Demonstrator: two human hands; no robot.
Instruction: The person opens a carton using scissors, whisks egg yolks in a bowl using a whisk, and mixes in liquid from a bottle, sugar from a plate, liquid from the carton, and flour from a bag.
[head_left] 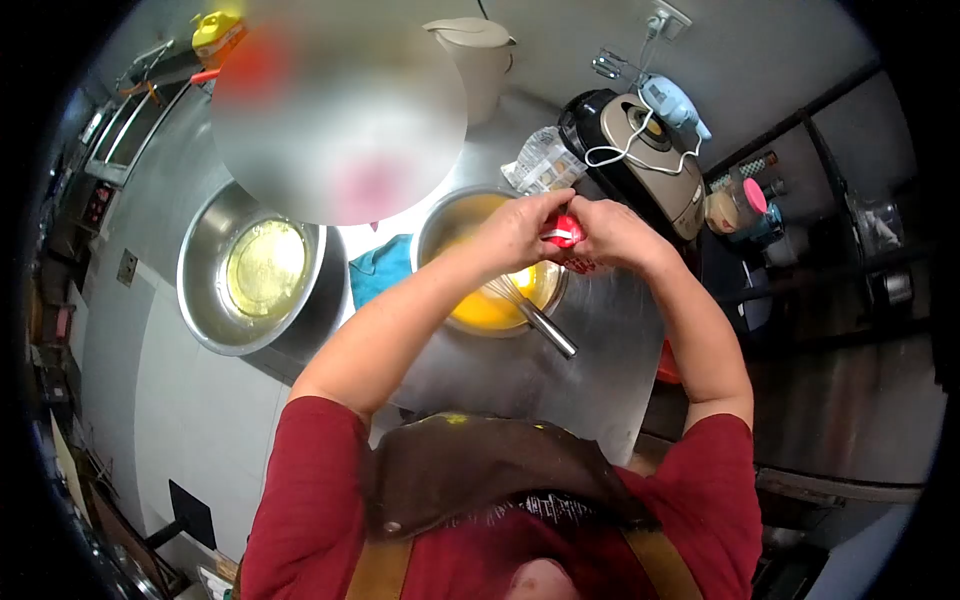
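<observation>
My left hand [520, 232] and my right hand [612, 236] meet over the far right part of a steel mixing bowl. Both are closed round a small red packet [565, 232] with white markings; the fingers cover much of it. Beneath them the mixing bowl [424, 228] holds a yellow, egg-like liquid [480, 312]. A wire whisk [548, 328] leans in this bowl, its metal handle resting over the near rim. To the left, a second steel bowl [196, 262] contains a clear, pale yellow liquid [266, 268].
A teal cloth [380, 272] lies between the bowls on the steel table [590, 370]. Behind are a clear printed bag [546, 160], a rice cooker [650, 165] with a blue hand mixer [674, 104] on top, and a cream pitcher [482, 62]. Shelves with jars [736, 208] stand right. A blurred patch hides the back left.
</observation>
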